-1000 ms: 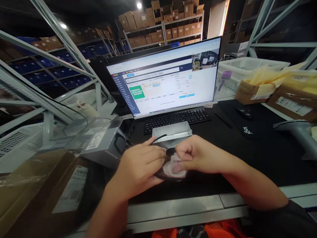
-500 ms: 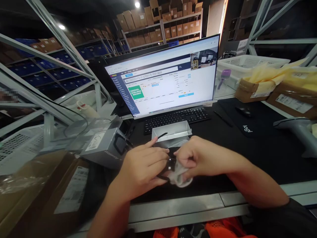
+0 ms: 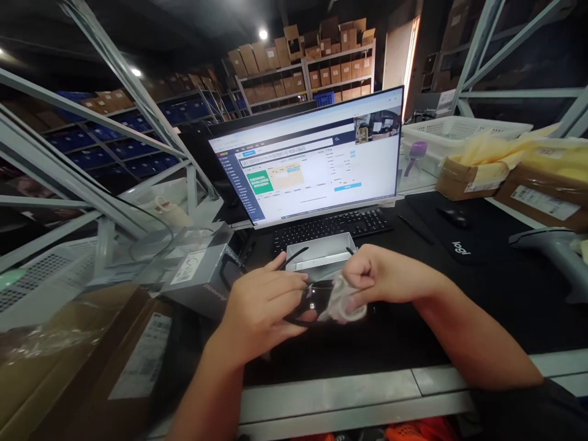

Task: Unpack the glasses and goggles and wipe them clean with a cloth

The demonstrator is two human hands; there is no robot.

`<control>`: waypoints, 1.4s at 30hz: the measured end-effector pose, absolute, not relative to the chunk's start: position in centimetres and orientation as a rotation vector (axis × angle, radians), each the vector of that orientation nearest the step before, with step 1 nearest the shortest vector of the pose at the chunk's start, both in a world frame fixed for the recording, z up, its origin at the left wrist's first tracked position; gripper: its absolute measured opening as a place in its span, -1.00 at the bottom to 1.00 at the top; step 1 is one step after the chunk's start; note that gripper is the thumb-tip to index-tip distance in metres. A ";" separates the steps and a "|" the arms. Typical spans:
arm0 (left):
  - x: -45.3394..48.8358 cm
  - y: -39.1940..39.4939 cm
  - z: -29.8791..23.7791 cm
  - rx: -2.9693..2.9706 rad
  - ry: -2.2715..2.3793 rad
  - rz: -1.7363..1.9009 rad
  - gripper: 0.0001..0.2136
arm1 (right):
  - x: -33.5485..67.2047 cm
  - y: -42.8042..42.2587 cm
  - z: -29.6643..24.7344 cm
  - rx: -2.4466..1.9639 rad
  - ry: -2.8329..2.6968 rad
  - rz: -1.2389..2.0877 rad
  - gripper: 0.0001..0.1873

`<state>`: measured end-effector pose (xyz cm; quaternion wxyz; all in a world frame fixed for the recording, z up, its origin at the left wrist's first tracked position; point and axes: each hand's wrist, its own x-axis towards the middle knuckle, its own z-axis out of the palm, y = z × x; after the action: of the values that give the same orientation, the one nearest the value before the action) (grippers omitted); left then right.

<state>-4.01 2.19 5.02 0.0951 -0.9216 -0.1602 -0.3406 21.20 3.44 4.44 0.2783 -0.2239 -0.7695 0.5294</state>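
Dark glasses (image 3: 316, 295) with black temple arms sit between my two hands, over the front of the desk. My left hand (image 3: 261, 303) is closed round their left side, and one temple arm sticks up past its fingers. A pale, crumpled cloth (image 3: 342, 299) lies against the right part of the lenses, pinched in my right hand (image 3: 367, 275). Just behind the hands rests an open light-grey box (image 3: 319, 250), its inside partly hidden by the hands and glasses.
A black keyboard (image 3: 331, 226) and a lit monitor (image 3: 307, 165) stand behind the box. Grey printed boxes (image 3: 202, 269) and a cardboard carton (image 3: 114, 349) crowd the left. To the right are a mouse (image 3: 452, 215), a pen (image 3: 416, 228) and a grey scanner (image 3: 551, 245).
The cloth in my right hand has shifted slightly right on the glasses, baring more of the dark lens. My left hand keeps its hold. The whole view has tilted up a little.
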 end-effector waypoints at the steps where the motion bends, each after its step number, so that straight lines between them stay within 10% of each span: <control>1: -4.1 2.2 5.1 -2.726 -0.483 -1.024 -0.87 | 22.2 4.2 4.6 -0.584 -2.040 1.453 -0.30; 18: -6.0 2.2 5.5 -2.643 -0.504 -1.249 -0.85 | 37.1 14.8 -1.5 -2.010 -1.889 0.709 -0.71; 42: -5.1 0.1 5.7 -2.319 -0.830 -1.231 -0.88 | 34.7 12.7 0.8 -1.923 -2.135 0.356 -0.75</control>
<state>-5.11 0.12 5.72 0.1928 -0.8263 -0.2958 -0.4388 34.74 12.68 0.77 0.1230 -0.6591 -0.7318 0.1221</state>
